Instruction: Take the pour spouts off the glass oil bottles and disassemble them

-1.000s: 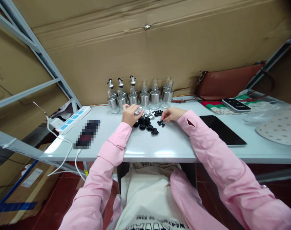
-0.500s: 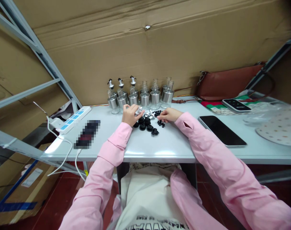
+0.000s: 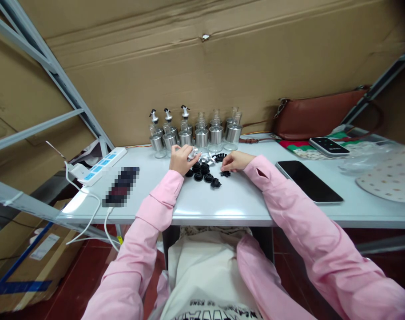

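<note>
My left hand (image 3: 180, 160) is closed on a shiny silver spout part (image 3: 193, 154), partly hidden by the fingers. Just to its right lies a small heap of silver parts (image 3: 207, 158). Several round black stoppers (image 3: 198, 176) sit in front of them, and one black piece (image 3: 216, 182) rests apart, nearer me. My right hand (image 3: 235, 161) has its fingertips pinched together at a group of tiny black parts (image 3: 226, 174); whether one is between the fingers is hidden. Behind it lie small black spout pieces (image 3: 220, 157).
Several glass bottles with metal sleeves (image 3: 201, 137) stand in rows at the back, some with pourer tops (image 3: 184, 112). A power strip (image 3: 104, 166) and a pixelated phone-like object (image 3: 121, 186) lie left. Right are a black-screened phone (image 3: 309, 181), a device (image 3: 329, 146) and a brown bag (image 3: 317, 114).
My right hand has moved slightly, its fingertips dipping to the tiny black parts. My left hand keeps its hold on the silver part in the same place.
</note>
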A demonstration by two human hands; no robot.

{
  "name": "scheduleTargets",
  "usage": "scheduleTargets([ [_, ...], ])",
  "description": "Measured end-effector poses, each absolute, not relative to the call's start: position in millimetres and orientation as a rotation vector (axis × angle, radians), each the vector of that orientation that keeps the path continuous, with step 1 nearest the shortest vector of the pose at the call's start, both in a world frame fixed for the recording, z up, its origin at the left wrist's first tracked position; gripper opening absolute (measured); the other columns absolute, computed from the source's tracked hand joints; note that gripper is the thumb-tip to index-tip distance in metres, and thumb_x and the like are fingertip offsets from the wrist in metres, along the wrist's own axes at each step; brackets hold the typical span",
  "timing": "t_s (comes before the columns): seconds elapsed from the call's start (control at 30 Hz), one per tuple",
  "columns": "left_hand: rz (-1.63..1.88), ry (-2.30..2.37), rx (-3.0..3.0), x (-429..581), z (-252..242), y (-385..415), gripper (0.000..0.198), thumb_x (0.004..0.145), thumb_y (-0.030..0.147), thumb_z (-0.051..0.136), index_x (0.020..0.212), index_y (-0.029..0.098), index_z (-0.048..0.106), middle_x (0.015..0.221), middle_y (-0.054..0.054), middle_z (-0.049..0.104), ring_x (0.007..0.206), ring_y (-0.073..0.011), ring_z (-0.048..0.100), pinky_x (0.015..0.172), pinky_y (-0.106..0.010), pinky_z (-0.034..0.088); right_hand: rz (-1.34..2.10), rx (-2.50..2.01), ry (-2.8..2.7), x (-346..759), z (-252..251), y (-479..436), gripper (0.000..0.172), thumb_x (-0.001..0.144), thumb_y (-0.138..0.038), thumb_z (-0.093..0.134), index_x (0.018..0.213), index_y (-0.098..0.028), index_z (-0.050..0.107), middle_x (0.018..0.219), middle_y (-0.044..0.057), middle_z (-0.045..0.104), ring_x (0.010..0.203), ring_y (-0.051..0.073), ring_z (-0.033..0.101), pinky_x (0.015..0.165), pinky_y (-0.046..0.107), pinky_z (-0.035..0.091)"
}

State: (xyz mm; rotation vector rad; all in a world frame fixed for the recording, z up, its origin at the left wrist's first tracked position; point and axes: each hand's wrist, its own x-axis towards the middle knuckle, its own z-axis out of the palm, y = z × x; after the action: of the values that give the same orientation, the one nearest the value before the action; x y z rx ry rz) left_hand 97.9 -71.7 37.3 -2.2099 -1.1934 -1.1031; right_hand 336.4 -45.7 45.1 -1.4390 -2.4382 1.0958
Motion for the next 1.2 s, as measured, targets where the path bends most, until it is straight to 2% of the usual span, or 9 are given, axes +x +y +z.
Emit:
scheduleTargets([
  [0.33,-1.094,-1.216,-2.228,98,38,-72,0.025,0.084,0.043,0.048,0.077,0.019,0.054,0.075,-0.003,0.064,0.069,-0.0157,0.055,0.076,-0.035,0.030,0.993,-1.401,-2.461,336,42,-43,0.054,0.055,-0.068,0.059,0.064,-0.014,0.063,0.054,0.001,0.056,0.047,0.008,0.043,0.053,0.024,0.036],
  [0.53,-1.097,-1.213,-2.226,98,38,-72,0.025,0.084,0.042,0.048,0.078,0.018,0.054,0.076,-0.003,0.064,0.069,-0.0156,0.055,0.077,-0.035,0.031,1.008,-1.376,-2.463,336,34,-37,0.061,0.047,-0.070,0.062,0.072,-0.015,0.066,0.058,0.001,0.059,0.051,0.008,0.044,0.052,0.023,0.035],
  [1.0,-1.096,-1.218,-2.231,98,39,-73,0.027,0.085,0.043,0.047,0.079,0.018,0.055,0.076,-0.004,0.064,0.069,-0.0164,0.055,0.076,-0.035,0.031,1.036,-1.385,-2.467,340,39,-40,0.058,0.049,-0.072,0.060,0.063,-0.015,0.062,0.053,-0.001,0.055,0.046,0.007,0.043,0.052,0.023,0.036],
  [1.2,-1.104,-1.215,-2.241,98,38,-72,0.028,0.085,0.044,0.047,0.079,0.018,0.055,0.077,-0.003,0.065,0.068,-0.0159,0.055,0.075,-0.035,0.031,1.039,-1.444,-2.459,339,37,-40,0.059,0.045,-0.070,0.064,0.068,-0.015,0.064,0.055,0.001,0.059,0.048,0.009,0.045,0.051,0.023,0.036],
])
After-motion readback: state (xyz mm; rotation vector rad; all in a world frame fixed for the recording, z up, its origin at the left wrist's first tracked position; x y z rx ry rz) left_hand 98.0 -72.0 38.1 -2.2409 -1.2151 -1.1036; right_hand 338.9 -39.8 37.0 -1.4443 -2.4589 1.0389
